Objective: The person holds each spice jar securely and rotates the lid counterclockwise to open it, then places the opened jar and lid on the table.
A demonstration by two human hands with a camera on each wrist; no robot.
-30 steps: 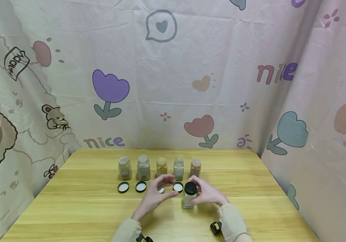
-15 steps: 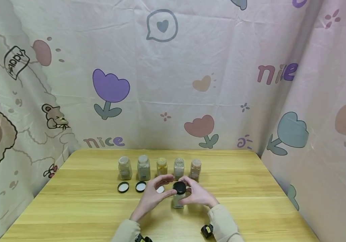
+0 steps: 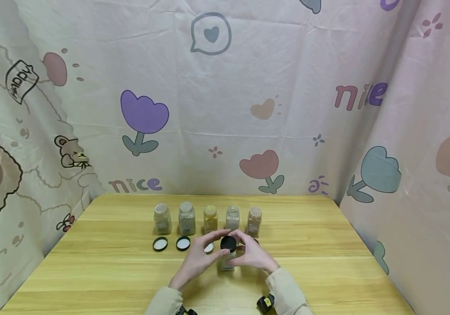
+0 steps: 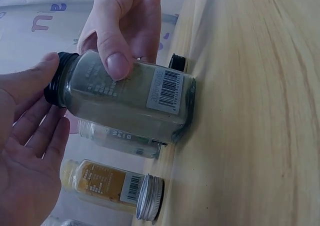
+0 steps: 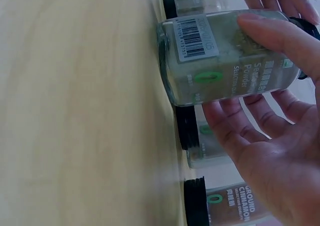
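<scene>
A square glass spice jar (image 3: pixel 227 264) with grey-green powder stands upright, close over the table. My right hand (image 3: pixel 251 253) grips its body; in the right wrist view the thumb (image 5: pixel 272 32) lies along the glass beside the barcode label and the fingers pass underneath. My left hand (image 3: pixel 198 257) is around the jar's black lid (image 3: pixel 228 243), thumb on one edge and fingers on the far side. In the left wrist view the thumb tip meets the lid (image 4: pixel 60 80), while several fingers (image 4: pixel 37 131) extend past it. The hands hide part of the lid's rim.
Several uncapped spice jars stand in a row at the back, from a pale one (image 3: pixel 163 219) to a cinnamon jar (image 3: pixel 254 222). Lids lie before them, including a black one (image 3: pixel 160 243) and a silver-rimmed one (image 4: pixel 150 197). A patterned curtain (image 3: pixel 225 87) hangs behind the table (image 3: pixel 110 271).
My right hand has carried the capped jar leftward to my left hand. My left thumb and fingers, earlier apart from the jar, are now at its lid.
</scene>
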